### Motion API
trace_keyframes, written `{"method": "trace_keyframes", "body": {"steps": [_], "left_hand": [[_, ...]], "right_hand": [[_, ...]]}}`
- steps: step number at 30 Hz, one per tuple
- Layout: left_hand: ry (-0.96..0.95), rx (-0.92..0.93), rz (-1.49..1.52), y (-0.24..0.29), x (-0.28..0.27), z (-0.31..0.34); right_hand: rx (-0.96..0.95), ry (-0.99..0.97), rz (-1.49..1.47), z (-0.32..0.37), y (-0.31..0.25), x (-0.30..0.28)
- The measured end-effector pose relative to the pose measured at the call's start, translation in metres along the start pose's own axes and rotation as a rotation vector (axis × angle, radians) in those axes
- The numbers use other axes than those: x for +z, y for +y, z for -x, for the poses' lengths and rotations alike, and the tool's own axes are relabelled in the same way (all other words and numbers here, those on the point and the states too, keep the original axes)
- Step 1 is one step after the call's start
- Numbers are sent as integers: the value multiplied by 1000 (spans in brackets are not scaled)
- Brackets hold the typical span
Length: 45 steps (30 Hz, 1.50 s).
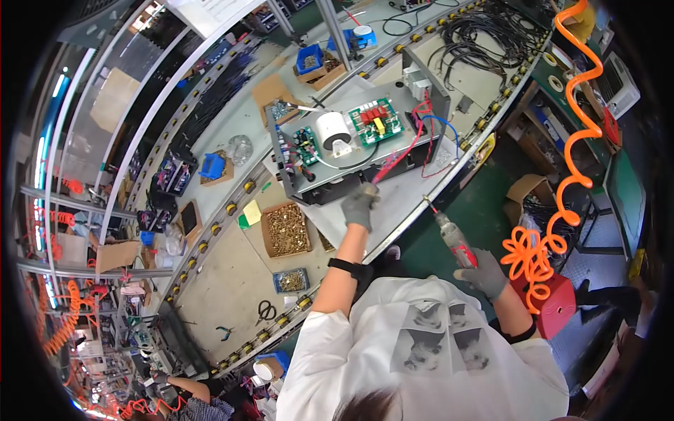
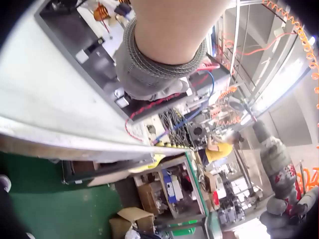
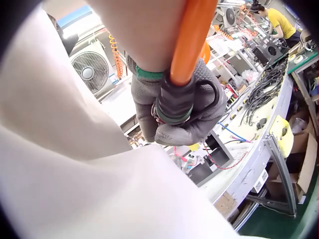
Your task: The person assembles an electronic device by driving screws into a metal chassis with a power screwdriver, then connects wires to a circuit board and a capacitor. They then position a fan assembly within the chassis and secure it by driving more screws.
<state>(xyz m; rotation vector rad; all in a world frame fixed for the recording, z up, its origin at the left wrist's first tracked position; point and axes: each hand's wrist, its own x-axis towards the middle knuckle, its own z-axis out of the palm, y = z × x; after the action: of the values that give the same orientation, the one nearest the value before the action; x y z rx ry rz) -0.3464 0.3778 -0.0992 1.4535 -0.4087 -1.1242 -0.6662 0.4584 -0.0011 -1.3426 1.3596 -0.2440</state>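
The gloved left hand [image 1: 361, 206] is at the front edge of an open metal chassis [image 1: 319, 184], its fingers curled round red wires [image 1: 387, 167]. In the left wrist view this hand [image 2: 149, 79] covers part of the dark frame, and twisted red wire [image 2: 157, 103] runs past its fingertips. Off the bench's front edge, the gloved right hand [image 1: 484, 275] grips a grey and red air screwdriver [image 1: 455, 238], bit toward the chassis. In the right wrist view that hand [image 3: 174, 109] wraps the tool's rear end, where an orange hose [image 3: 192, 40] joins.
The chassis carries a green circuit board [image 1: 375, 121] and a white cylinder [image 1: 333, 131]. A box of brass-coloured screws [image 1: 286, 230], a blue tray [image 1: 291, 281] and scissors [image 1: 266, 311] lie to the left. Black cables [image 1: 477, 42] lie behind; an orange coiled hose [image 1: 572, 140] hangs at the right.
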Motion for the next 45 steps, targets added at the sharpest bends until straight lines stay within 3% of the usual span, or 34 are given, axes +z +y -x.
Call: {"method": "trace_keyframes", "body": {"steps": [3, 5, 8, 12, 17, 19, 21, 24, 26, 30, 32, 35, 37, 39, 41, 43, 44, 45], "left_hand": [[-41, 285, -126, 64, -19, -4], [-118, 380, -333, 99, -26, -5], [-195, 395, -244, 112, -27, -1], [-261, 333, -139, 107, -27, 9], [-278, 450, -262, 91, -31, 4], [-285, 415, -221, 94, -29, 9], [-295, 380, -184, 98, -28, 13], [-245, 439, -276, 98, -30, 13], [-153, 670, -467, 88, -32, 8], [-65, 775, -622, 85, -32, 13], [-31, 997, -771, 83, -33, 12], [-16, 1005, -710, 73, -30, 11], [-10, 995, -652, 63, -31, -7], [-43, 635, -315, 65, -29, -20], [-91, 526, -296, 82, -29, -30], [-127, 208, -13, 88, -28, -54], [-301, -21, 352, 80, -38, -83], [-302, -22, 352, 82, -41, -90]], "right_hand": [[-79, -55, 102, -17, -33, 15], [-101, -87, 108, -22, -64, 28], [-126, -105, 79, -29, -88, 49], [-91, -176, -32, -35, -100, 66], [-65, -113, -11, -37, -106, 74], [-66, -88, -14, -38, -109, 75], [29, -130, -93, -37, -118, 76], [-43, -83, -36, -40, -115, 82], [-15, -125, -116, -40, -118, 86], [106, -317, -390, -49, -117, 91], [159, -338, -462, -50, -122, 93], [214, -337, -502, -59, -129, 101], [208, -314, -469, -74, -133, 109], [143, -233, -325, -92, -134, 120], [154, -211, -321, -110, -135, 130], [91, -112, -336, -127, -130, 141], [77, -89, -351, -135, -126, 147], [78, -88, -351, -138, -129, 148]]}}
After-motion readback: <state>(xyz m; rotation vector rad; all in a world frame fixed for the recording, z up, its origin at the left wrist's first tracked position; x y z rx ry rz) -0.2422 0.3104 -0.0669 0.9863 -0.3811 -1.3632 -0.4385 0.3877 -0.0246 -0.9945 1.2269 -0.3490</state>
